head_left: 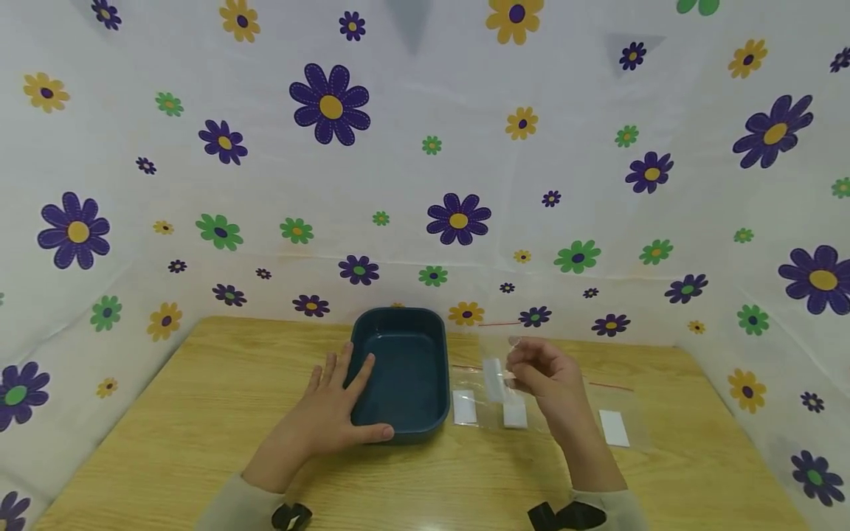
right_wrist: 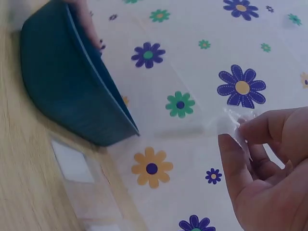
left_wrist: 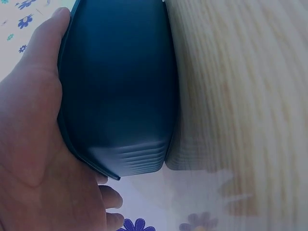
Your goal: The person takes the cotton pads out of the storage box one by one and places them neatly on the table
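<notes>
A deep dark-teal rectangular tub (head_left: 403, 383) stands on the wooden table. My left hand (head_left: 332, 413) lies with fingers spread over its left and near rim; in the left wrist view the thumb runs along the tub's edge. Right of the tub, my right hand (head_left: 547, 372) pinches a clear zip bag (head_left: 493, 380) between thumb and fingers. That bag has a red zip line at the top and a white label, and hangs above the table. In the right wrist view the bag is nearly see-through against the flowered cloth.
More clear zip bags lie flat on the table: one with a white label (head_left: 464, 407) next to the tub, one with a label (head_left: 514, 413) under the held bag, and one (head_left: 614, 428) right of my wrist. A flowered cloth (head_left: 398, 177) hangs behind the table (head_left: 199, 413).
</notes>
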### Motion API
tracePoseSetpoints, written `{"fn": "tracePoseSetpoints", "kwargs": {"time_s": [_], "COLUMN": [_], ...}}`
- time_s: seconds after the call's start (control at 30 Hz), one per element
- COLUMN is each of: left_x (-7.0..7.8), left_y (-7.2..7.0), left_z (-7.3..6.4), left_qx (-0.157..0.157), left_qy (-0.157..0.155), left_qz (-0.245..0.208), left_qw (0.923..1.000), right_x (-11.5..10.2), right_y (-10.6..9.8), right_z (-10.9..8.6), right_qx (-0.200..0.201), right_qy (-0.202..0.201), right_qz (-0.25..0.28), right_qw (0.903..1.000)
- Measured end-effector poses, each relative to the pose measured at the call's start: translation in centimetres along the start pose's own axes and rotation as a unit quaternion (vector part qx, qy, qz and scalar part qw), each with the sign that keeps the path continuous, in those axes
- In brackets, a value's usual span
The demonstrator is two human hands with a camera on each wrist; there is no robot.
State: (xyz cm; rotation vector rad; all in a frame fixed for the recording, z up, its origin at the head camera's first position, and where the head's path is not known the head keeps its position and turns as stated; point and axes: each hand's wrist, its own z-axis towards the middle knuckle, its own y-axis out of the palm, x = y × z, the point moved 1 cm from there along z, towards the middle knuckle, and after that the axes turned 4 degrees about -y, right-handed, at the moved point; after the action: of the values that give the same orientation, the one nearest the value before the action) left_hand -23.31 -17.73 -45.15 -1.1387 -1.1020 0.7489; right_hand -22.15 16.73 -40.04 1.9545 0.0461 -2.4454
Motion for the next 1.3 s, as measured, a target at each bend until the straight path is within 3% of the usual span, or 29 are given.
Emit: {"fn": "tracePoseSetpoints", "kwargs": {"time_s": [0.1,0.3,0.53,0.8,1.3], "left_x": [0.1,-0.3,-0.2,0.5,0.2], "left_y": [0.5,0.9,0.3,-0.4,0.3], "left_z": [0.2,0.2,0.0,-0.1,0.2], "left_qx": [-0.002,0.006,0.004,0.002,0.007], "left_qy": [0.002,-0.001,-0.002,0.001,0.005], "left_qz": [-0.003,0.003,0.001,-0.004,-0.011], "left_qw": [1.0000,1.0000,1.0000,1.0000,0.9999], "right_x": [0.2,0.4,0.1,-0.1,0.2], "right_y": [-1.1,-3.7,-6.2,-8.1,-10.2], "right_z": [-0.6,-1.6,-1.6,-2.1,-2.2], "right_qx": [-0.011,0.013,0.042,0.077,0.099], "right_qy": [0.002,0.019,0.014,0.017,0.030], "right_qz": [0.004,0.012,0.037,0.055,0.056], "right_qw": [0.9999,0.9997,0.9983,0.9954,0.9931]}}
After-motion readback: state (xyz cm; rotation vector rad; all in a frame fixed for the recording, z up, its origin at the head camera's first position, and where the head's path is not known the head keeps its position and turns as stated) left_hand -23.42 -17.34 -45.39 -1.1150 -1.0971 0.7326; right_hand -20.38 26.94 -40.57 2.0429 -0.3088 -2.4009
